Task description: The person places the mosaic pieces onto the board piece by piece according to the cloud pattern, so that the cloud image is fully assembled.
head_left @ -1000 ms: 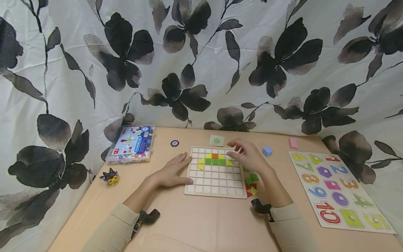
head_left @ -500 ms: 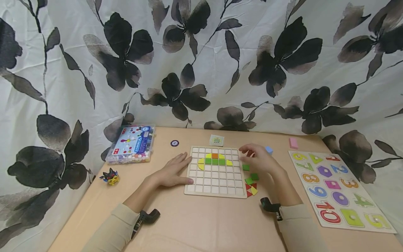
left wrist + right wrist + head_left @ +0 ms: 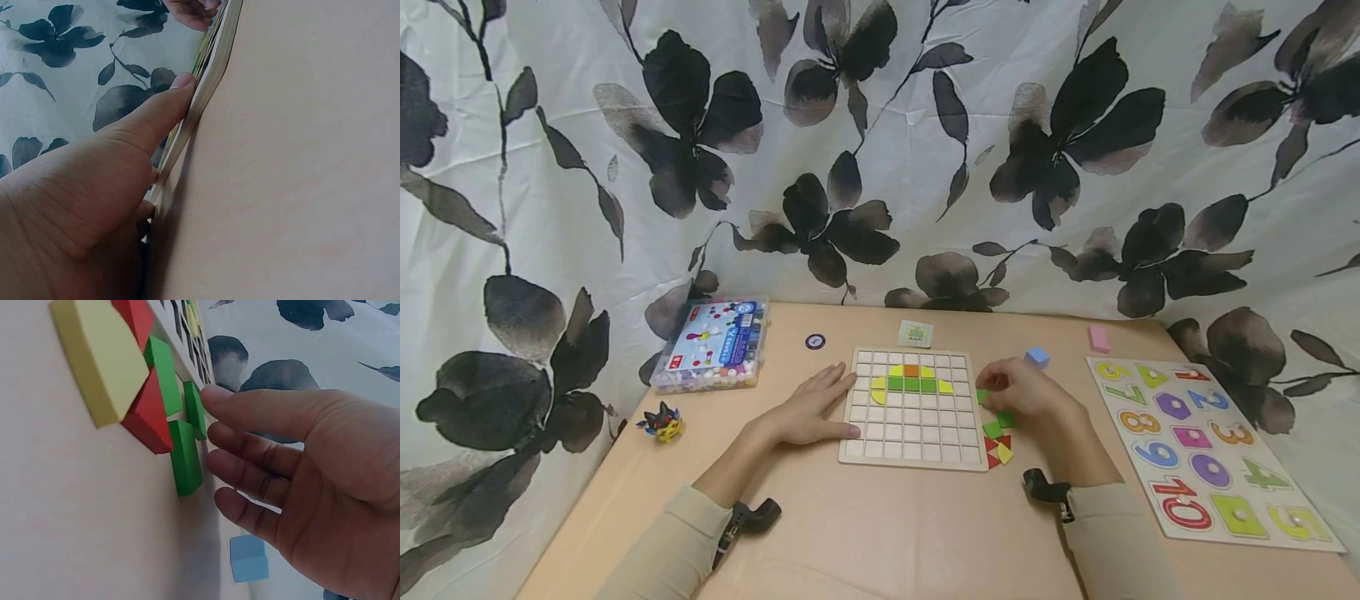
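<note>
A pale square grid board [image 3: 910, 433] lies in the middle of the table. On its upper rows sit green squares [image 3: 912, 384], an orange square [image 3: 912, 371] and several rounded yellow pieces [image 3: 878, 392]. My left hand [image 3: 811, 408] rests along the board's left side, its thumb laid straight against the rim. Past the right edge, my right hand [image 3: 1022, 390] hovers over loose green blocks [image 3: 184, 456], thumb tip close to the one nearest the board. Its fingers are loosely bent, with the index finger hidden behind the thumb in the right wrist view.
Red triangles [image 3: 150, 415] and a yellow piece [image 3: 103, 362] lie by the board's lower right. Around are a patterned card [image 3: 916, 334], blue block [image 3: 1037, 358], pink block [image 3: 1098, 340], number puzzle [image 3: 1213, 458], plastic case [image 3: 711, 346], round disc [image 3: 816, 342] and small figurine [image 3: 662, 422].
My right hand has drawn back from the board's upper right, out past its edge, then down over the loose green blocks. The left hand stays where it was.
</note>
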Available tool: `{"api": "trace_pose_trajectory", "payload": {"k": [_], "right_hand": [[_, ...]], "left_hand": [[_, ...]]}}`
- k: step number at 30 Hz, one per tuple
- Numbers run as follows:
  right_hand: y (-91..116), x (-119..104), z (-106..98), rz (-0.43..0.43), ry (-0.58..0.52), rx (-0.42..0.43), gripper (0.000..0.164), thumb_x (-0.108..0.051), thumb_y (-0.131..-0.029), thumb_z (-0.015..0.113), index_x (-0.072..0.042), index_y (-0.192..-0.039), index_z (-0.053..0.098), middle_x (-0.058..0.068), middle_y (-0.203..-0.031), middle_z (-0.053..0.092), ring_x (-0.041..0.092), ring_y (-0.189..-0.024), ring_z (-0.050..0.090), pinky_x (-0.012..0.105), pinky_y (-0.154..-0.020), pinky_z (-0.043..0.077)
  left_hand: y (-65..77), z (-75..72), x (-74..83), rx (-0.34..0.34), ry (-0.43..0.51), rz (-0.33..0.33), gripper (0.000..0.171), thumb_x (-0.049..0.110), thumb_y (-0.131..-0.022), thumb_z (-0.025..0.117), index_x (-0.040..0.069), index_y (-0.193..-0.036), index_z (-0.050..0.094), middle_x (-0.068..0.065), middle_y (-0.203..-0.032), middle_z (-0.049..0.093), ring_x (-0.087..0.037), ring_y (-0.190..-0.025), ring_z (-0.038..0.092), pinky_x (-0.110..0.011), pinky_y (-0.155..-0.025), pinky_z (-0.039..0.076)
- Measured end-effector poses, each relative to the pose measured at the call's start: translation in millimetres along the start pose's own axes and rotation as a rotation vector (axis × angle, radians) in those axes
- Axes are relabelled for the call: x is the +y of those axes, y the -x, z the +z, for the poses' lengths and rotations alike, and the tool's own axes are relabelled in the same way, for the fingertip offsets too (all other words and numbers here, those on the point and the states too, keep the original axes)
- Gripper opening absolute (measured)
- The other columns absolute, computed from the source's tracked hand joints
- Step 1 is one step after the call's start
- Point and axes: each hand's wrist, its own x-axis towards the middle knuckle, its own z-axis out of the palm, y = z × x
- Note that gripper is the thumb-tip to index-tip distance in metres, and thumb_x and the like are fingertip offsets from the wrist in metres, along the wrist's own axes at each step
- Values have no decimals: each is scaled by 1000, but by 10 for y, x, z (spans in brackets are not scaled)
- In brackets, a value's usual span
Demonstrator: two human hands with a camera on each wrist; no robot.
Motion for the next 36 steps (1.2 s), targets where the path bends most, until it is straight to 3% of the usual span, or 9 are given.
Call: {"api": "trace_pose_trajectory", "payload": {"k": [13,21,36], "right_hand": [[-29,41,31,-31,23,-39,18,-1,-91,75,-2,-108,73,7,-95,67,21,-89,56,28,-78,49],[-11,37,9,-35,-21,-45,14,3,-90,75,-4,-102,71,6,-89,63,22,-85,55,27,-70,48],[-1,33,-5,-21,-85,-15,7,2,-98,65,-3,-100,70,11,-87,63,22,-78,57,27,-62,51]], "left_hand": [[-6,14,1,-2,1,-1,105,70,-90,66,16,-168,21,-15,-176,4,-37,-163,1,-62,-130,8],[-8,11,-2,5,1,4,103,69,-91,66,15,-167,23,-17,-176,5,-38,-163,3,-62,-129,8],[-4,15,-3,8,6,4,103,68,-90,67,16,-167,24,-16,-176,6,-38,-163,3,-62,-129,8]]}}
